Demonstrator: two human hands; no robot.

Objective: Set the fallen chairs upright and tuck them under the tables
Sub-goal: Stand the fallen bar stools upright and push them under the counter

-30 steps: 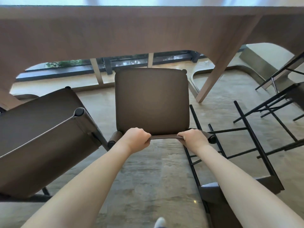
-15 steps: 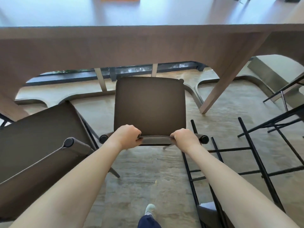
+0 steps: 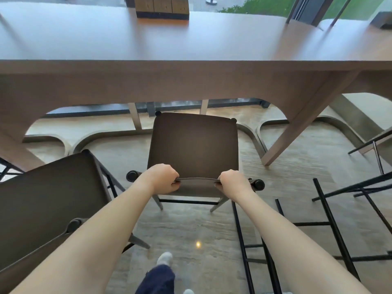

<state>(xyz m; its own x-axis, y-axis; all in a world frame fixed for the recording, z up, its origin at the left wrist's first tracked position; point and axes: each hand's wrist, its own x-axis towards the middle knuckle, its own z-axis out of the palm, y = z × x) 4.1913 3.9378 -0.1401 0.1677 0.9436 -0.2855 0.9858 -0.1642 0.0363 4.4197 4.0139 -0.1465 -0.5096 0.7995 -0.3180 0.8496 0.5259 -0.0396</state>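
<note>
Tabletop (image 3: 212, 39) now in view; before, only its apron showed. Dark brown chair (image 3: 194, 145) upright, seat front at table edge. Left hand (image 3: 162, 178) and right hand (image 3: 232, 183) still grip its backrest top.

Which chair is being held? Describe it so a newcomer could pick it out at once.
Start at the long wooden table that runs across the view. Right before its near edge stands a dark brown chair on its feet, facing the table. Unlike the brown chair at its left and the black frames lying at the right, the left hand and the right hand grip its backrest.
</note>
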